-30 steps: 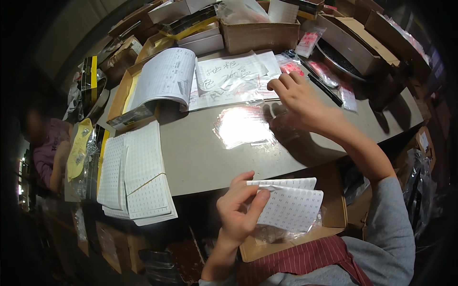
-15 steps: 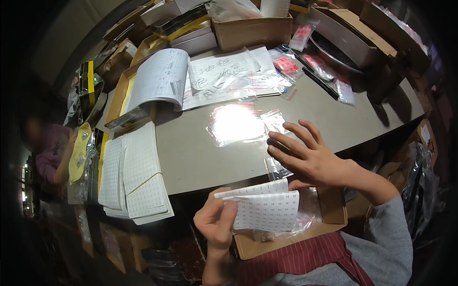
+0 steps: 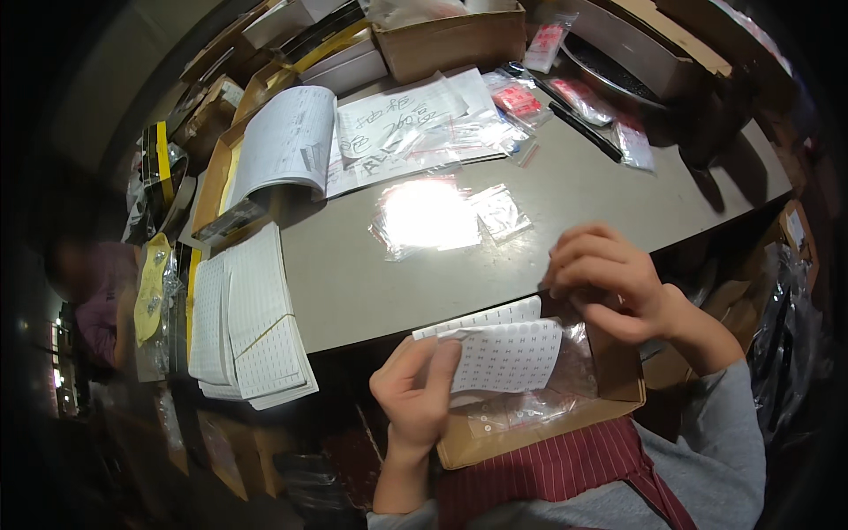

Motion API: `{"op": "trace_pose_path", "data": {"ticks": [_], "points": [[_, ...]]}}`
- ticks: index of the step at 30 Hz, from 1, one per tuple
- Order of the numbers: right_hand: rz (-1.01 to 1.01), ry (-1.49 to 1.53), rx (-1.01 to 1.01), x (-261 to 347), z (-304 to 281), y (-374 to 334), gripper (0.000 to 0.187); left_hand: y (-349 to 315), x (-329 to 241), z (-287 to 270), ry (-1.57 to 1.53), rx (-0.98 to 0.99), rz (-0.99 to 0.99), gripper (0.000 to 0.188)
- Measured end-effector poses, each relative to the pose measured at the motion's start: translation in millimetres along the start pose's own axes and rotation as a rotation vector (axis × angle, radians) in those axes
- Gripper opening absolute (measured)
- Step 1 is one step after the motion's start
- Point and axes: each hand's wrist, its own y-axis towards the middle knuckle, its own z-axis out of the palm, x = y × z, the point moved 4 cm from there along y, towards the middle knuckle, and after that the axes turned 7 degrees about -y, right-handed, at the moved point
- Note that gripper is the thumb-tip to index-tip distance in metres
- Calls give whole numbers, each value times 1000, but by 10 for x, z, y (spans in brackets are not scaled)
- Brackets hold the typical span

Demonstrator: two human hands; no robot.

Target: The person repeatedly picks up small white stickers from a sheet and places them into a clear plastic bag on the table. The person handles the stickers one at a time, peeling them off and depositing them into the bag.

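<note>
My left hand (image 3: 415,389) is closed on folded sticker sheets (image 3: 512,358), pinching their left end between thumb and fingers. The white sheets carry rows of small printed letters and are held over an open cardboard box (image 3: 530,433) at my lap. Clear plastic bags (image 3: 574,380) lie in that box, some with small pale bits in them. My right hand (image 3: 609,278) hovers by the table's front edge, just right of the sheets. Its fingers are curled in toward the thumb; anything between them is hidden. Beyond it on the table lie small zip bags (image 3: 499,212) beside a glaring pile of more bags (image 3: 428,216).
Banded sticker sheets (image 3: 261,327) are stacked at the table's left. Behind are an open notepad (image 3: 287,141), handwritten papers (image 3: 397,132), black pens (image 3: 583,131) and red-marked bags (image 3: 517,99). Cardboard boxes (image 3: 450,44) line the back. Another person (image 3: 97,300) is at far left.
My right hand has gone from spread fingers over the table to curled fingers, nearer me and to the right. The small bag below it is gone from the table edge. The sheets rose slightly.
</note>
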Motion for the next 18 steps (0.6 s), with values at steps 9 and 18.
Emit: {"op": "trace_pose_path", "data": {"ticks": [9,18], "points": [[74,-2,61,101,170,176,40,14,-76,137,155,-53,164,10],[-61,-295,-11,126,332,215,37,29,-62,176,131,26,218,13]]}}
